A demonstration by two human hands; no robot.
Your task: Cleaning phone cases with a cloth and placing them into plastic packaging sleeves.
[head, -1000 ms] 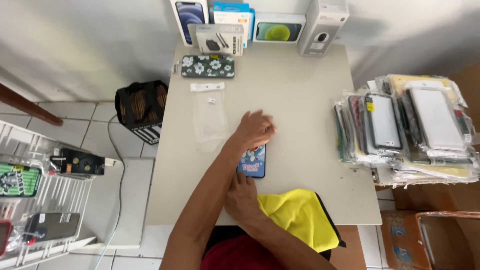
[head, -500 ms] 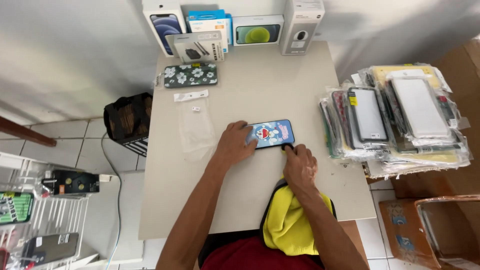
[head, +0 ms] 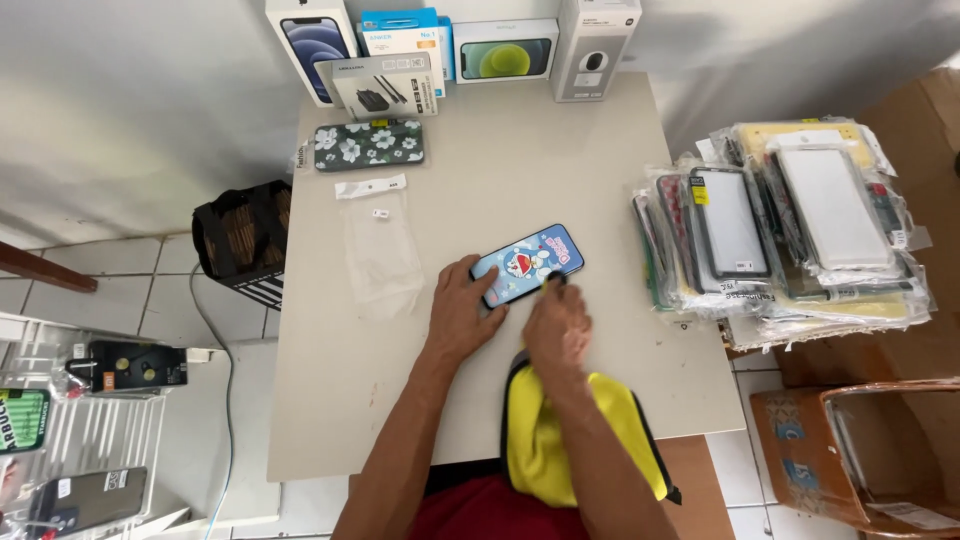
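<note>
Now, head view | left hand (head: 462,312) flat, fingers spread, pinning blue cartoon phone case (head: 528,264) mid-tabletop (head: 480,180) | right hand (head: 558,325) fingers pinched at its lower edge | likely fitting case; next needs firm edge pressure.

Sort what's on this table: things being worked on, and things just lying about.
In hand: left hand and right hand on the blue cartoon phone case.
Lying about: flowered case, empty clear sleeve, boxes, stack of packaged cases, yellow cloth.
</note>
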